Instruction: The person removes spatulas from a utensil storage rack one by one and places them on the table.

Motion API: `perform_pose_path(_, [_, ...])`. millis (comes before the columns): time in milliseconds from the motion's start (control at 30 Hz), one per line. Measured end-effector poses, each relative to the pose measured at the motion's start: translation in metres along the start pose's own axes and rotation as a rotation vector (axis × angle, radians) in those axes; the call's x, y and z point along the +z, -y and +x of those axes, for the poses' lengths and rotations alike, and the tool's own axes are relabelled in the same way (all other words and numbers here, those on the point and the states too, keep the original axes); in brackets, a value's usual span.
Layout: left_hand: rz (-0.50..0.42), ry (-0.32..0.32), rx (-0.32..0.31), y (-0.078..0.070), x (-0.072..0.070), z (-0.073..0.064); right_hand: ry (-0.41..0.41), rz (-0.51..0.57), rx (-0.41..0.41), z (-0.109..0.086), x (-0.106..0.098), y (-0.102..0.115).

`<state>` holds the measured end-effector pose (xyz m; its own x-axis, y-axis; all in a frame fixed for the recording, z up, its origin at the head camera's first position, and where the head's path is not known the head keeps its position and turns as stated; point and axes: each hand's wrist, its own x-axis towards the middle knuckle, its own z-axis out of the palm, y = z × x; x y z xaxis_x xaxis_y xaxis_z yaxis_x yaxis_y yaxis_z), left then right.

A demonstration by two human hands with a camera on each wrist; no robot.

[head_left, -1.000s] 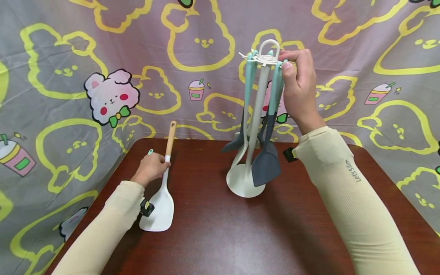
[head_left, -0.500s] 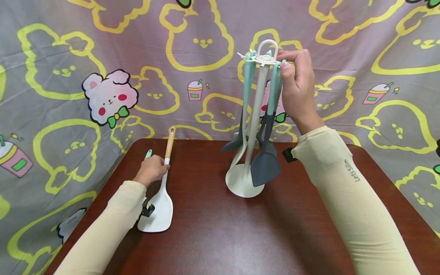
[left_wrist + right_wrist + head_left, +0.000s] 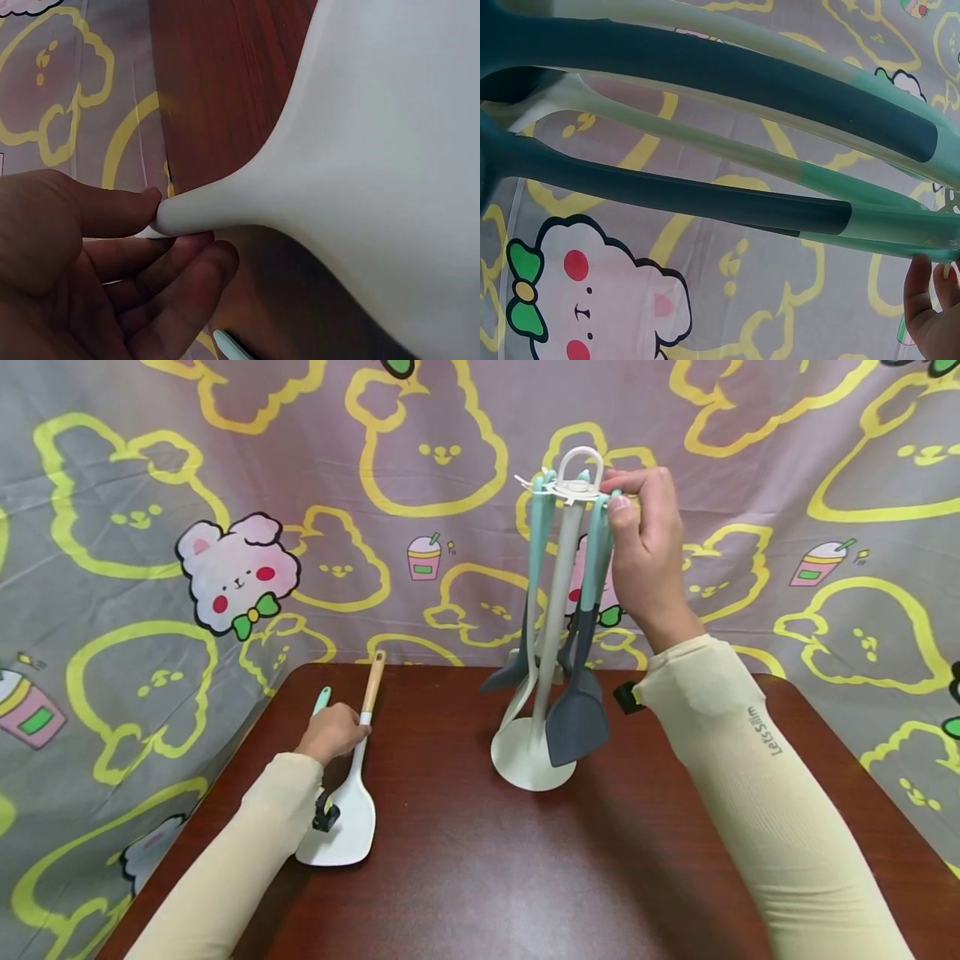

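My left hand (image 3: 330, 731) pinches a white spatula (image 3: 352, 814) by its neck, thumb on one side and fingers under it. The spatula has a wooden handle (image 3: 372, 689), and its broad blade is low over the table. A mint-handled utensil (image 3: 322, 699) lies beside and partly under this hand, mostly hidden. My right hand (image 3: 648, 543) grips the top of a white utensil rack (image 3: 551, 635) at its right side, thumb against the mint handle ends. Grey turner (image 3: 577, 727) and other mint-handled utensils hang from the rack. I cannot tell whether the fingertips hold hook or handle.
The rack's round base (image 3: 517, 764) stands on a dark red-brown table (image 3: 465, 868). A grey patterned curtain (image 3: 465, 435) closes off the back and both sides. Hanging blades spread out around the rack's pole.
The spatula's wooden handle end has dropped lower, with my left hand moving slightly down and more of the mint handle showing. The right hand and the rack look nearly the same.
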<state>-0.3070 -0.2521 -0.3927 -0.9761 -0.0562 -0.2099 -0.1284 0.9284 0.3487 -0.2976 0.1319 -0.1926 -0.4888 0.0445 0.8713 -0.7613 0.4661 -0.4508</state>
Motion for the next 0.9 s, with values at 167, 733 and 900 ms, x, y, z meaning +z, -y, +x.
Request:
perform_pose_path(167, [0.011, -0.006, 0.005, 0.0025, 0.0014, 0.0012, -0.002, -0.004, -0.003, 0.0009, 0.0016, 0.0006])
perform_pose_path(733, [0.068, 0.057, -0.023, 0.0074, 0.0077, 0.0048, -0.012, 0.009, -0.014, 0.0014, 0.0021, -0.0056])
perform_pose_path(900, [0.086, 0.049, -0.006, 0.0079, 0.0082, 0.0024, -0.014, 0.004, -0.013, 0.0015, 0.0025, -0.0058])
